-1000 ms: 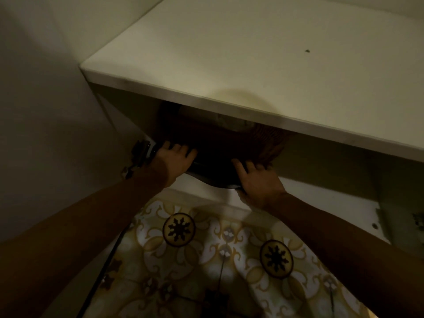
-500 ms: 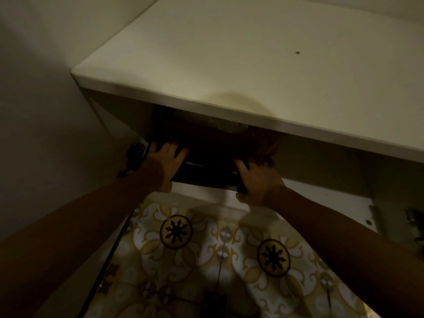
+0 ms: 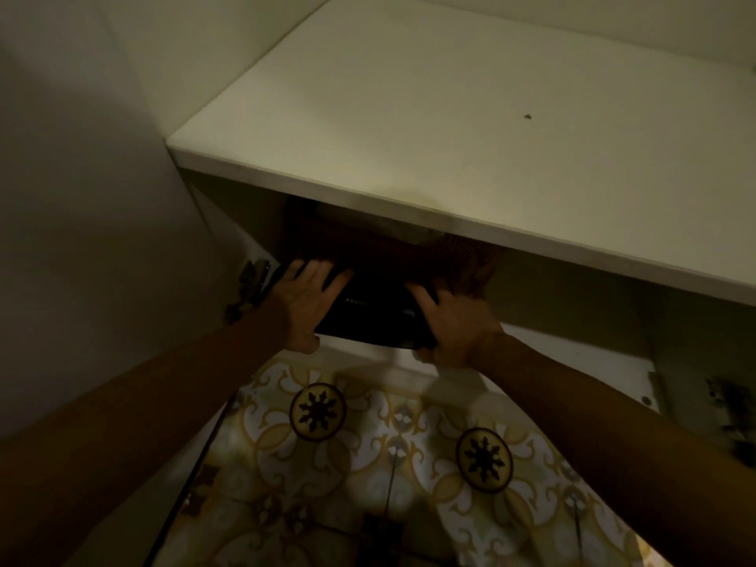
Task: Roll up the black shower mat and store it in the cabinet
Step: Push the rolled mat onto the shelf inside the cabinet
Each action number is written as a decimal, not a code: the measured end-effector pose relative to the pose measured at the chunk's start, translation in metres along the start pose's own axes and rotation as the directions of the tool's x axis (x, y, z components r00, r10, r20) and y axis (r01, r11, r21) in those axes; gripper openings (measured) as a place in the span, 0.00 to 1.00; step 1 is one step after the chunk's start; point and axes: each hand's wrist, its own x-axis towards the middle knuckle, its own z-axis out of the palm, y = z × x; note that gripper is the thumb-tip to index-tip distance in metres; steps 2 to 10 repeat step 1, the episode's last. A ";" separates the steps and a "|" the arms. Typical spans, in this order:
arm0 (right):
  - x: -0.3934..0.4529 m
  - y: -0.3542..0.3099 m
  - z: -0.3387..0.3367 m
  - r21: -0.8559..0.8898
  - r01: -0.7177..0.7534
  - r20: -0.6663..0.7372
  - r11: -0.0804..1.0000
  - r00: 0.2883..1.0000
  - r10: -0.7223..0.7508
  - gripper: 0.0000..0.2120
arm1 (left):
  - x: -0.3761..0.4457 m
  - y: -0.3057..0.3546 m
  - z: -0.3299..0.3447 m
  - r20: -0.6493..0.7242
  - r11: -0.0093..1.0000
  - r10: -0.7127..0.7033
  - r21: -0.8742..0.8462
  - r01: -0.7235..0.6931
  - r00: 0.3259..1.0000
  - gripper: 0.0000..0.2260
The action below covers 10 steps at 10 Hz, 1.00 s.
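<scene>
Two hands on one item. Left hand [image 3: 304,306]: fingers spread flat over the left end of the rolled black shower mat [image 3: 374,319], thumb beneath. Mat: rolled, lying crosswise at the cabinet [image 3: 470,128] opening, front edge still protruding. Right hand [image 3: 452,325]: curled round the right end. Status: rolling done; storing apparently nearly complete, final push and release outstanding.
</scene>
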 end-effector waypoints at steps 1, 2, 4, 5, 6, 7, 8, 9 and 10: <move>-0.010 -0.009 -0.011 0.007 -0.062 0.040 0.998 0.997 0.062 0.52 | -0.014 0.004 -0.008 -0.132 0.993 -0.070 -0.102 0.057 0.989 0.55; -0.010 -0.009 -0.011 0.007 -0.062 0.040 0.998 0.997 0.062 0.52 | -0.014 0.004 -0.008 -0.132 0.993 -0.070 -0.102 0.057 0.989 0.55; -0.010 -0.009 -0.011 0.007 -0.062 0.040 0.998 0.997 0.062 0.52 | -0.014 0.004 -0.008 -0.132 0.993 -0.070 -0.102 0.057 0.989 0.55; -0.010 -0.009 -0.011 0.007 -0.062 0.040 0.998 0.997 0.062 0.52 | -0.014 0.004 -0.008 -0.132 0.993 -0.070 -0.102 0.057 0.989 0.55; -0.010 -0.009 -0.011 0.007 -0.062 0.040 0.998 0.997 0.062 0.52 | -0.014 0.004 -0.008 -0.132 0.993 -0.070 -0.102 0.057 0.989 0.55; -0.010 -0.009 -0.011 0.007 -0.062 0.040 0.998 0.997 0.062 0.52 | -0.014 0.004 -0.008 -0.132 0.993 -0.070 -0.102 0.057 0.989 0.55; -0.010 -0.009 -0.011 0.007 -0.062 0.040 0.998 0.997 0.062 0.52 | -0.014 0.004 -0.008 -0.132 0.993 -0.070 -0.102 0.057 0.989 0.55; -0.010 -0.009 -0.011 0.007 -0.062 0.040 0.998 0.997 0.062 0.52 | -0.014 0.004 -0.008 -0.132 0.993 -0.070 -0.102 0.057 0.989 0.55; -0.010 -0.009 -0.011 0.007 -0.062 0.040 0.998 0.997 0.062 0.52 | -0.014 0.004 -0.008 -0.132 0.993 -0.070 -0.102 0.057 0.989 0.55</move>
